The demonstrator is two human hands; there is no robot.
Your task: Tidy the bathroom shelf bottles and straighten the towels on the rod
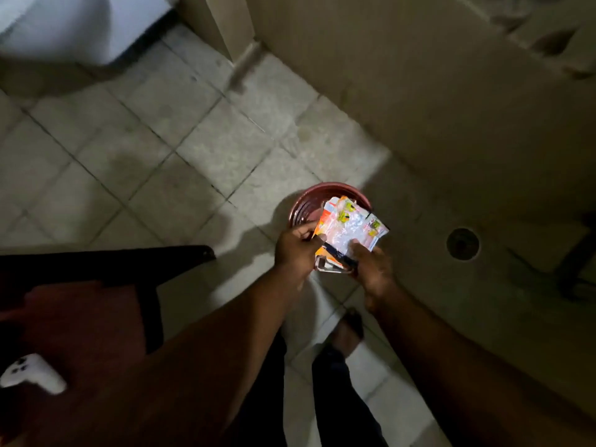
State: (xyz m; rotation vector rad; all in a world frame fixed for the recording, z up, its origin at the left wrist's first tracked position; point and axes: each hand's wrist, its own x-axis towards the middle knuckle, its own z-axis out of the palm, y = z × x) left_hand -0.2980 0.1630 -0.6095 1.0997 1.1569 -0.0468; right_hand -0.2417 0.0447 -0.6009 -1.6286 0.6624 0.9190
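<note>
packets (350, 225), a small crumpled bunch in clear, orange and white wrap, sit between my two hands, just above a red bucket (306, 201). my left hand (298, 250) grips the bunch at its left edge, fingers curled round it. my right hand (371, 266) holds the lower right corner, thumb pressed on the front of the wrap and the other fingers tucked under, where i cannot see them. a dark strip and a shiny edge show at the bottom of the bunch between my hands; what that is i cannot tell.

the bucket stands on the tile floor (200, 150), partly hidden behind the packets and my left hand, its ribbed inside showing. to its right, well apart, a round drain (462, 244) is set in the floor. a beige wall (419, 91) runs along the right and meets the floor behind the bucket. my foot (348, 329) shows below my hands, between my forearms.

at my left is a dark-edged table (80, 317) with a reddish top. a white object (32, 374) lies on it near the lower left of the view, too blurred for me to name. at the upper left stands something large and white (80, 27), also blurred.
</note>
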